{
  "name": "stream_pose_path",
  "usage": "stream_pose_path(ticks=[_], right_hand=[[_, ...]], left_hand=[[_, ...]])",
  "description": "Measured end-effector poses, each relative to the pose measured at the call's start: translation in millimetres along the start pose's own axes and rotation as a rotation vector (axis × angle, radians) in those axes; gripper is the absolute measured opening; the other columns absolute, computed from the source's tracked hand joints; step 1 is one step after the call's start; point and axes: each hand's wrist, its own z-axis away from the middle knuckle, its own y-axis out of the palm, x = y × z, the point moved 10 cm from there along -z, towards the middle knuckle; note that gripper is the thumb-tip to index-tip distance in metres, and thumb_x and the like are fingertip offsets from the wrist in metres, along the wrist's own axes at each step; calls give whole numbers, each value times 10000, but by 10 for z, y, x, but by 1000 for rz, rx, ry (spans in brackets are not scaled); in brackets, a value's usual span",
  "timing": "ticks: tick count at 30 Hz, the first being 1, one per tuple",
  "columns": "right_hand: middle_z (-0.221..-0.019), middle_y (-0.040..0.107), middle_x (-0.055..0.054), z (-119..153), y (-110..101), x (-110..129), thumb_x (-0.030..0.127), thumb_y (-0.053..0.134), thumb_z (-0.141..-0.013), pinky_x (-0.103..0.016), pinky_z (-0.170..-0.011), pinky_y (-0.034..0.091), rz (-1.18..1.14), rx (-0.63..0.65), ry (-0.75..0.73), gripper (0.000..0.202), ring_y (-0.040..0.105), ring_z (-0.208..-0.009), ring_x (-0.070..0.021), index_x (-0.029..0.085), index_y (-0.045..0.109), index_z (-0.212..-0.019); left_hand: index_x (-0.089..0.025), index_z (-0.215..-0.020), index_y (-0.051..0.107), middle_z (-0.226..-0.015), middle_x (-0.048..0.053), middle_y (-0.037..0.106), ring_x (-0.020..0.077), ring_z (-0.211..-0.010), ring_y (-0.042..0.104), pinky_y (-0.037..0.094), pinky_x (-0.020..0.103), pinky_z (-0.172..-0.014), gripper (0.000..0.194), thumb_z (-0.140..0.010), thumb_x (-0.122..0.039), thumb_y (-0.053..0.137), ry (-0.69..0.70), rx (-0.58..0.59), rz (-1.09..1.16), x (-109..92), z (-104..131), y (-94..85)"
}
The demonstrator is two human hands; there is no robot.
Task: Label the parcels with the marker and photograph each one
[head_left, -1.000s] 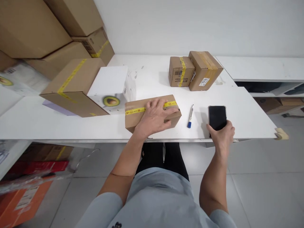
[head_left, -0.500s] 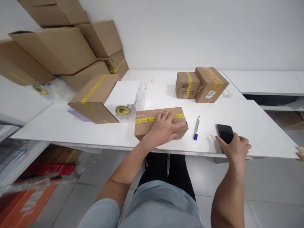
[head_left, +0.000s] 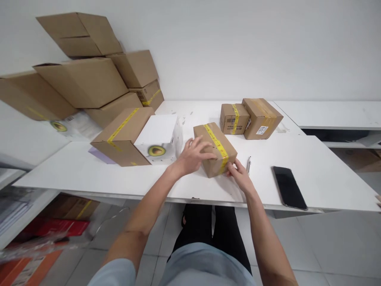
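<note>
A brown cardboard box (head_left: 212, 145) with yellow printed tape along its top sits at an angle on the table, between my hands. On its left side, my left hand (head_left: 195, 155) has its fingers and thumb spread against the box. At the near right corner, my right hand (head_left: 238, 174) grips the box, with the fingertips partly hidden by it. A white marker (head_left: 249, 165) lies just right of my right hand, its lower end hidden. Farther right, a dark-screened phone (head_left: 288, 187) rests flat near the table's front edge.
Two taped boxes, a smaller carton (head_left: 233, 119) and a larger carton (head_left: 263, 119), stand behind. On the left are a white avocado-print box (head_left: 156, 135), a taped brown box (head_left: 122, 135) and piled cartons (head_left: 86, 81). The white table (head_left: 89, 180) ends close to my body.
My right hand has left the phone and moved left onto the box. The box has turned from lying crosswise to slanting away. My left hand has shifted from its top to its left side.
</note>
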Motion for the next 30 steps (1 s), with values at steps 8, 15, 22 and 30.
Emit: stream_pose_path(ticks=[8, 15, 22, 30], right_hand=[[-1084, 701, -16, -383, 716, 85, 374, 510, -885, -275, -645, 519, 211, 88, -95, 563, 549, -629, -109, 278, 495, -1439], [-1274, 688, -81, -468, 1123, 110, 334, 499, -901, -344, -826, 541, 269, 165, -96, 618, 604, -692, -116, 205, 443, -1503], [-1035, 743, -118, -279, 429, 134, 383, 487, -902, -339, -742, 542, 332, 19, -111, 460, 624, -680, -155, 128, 655, -1247], [-957, 627, -102, 503, -728, 100, 533, 497, -937, -313, -630, 518, 753, -446, -220, 483, 587, -670, -162, 165, 675, -1194]], left_hand=[[-282, -1095, 725, -1277, 64, 662, 391, -1341, 444, 406, 598, -1025, 467, -789, -22, 486, -324, -170, -119, 504, 430, -202], [-201, -892, 753, -1284, 144, 639, 464, -1348, 388, 349, 677, -1017, 306, -795, -43, 510, -585, -313, -249, 687, 634, -455], [-268, -1099, 714, -1214, 84, 638, 284, -1186, 539, 442, 498, -1074, 348, -843, -120, 530, -334, -428, 2, 143, 110, -370], [-275, -1352, 594, -1509, 117, 428, 378, -1396, 372, 358, 540, -1153, 496, -876, -414, 579, -470, -177, 94, 149, -1593, 301]])
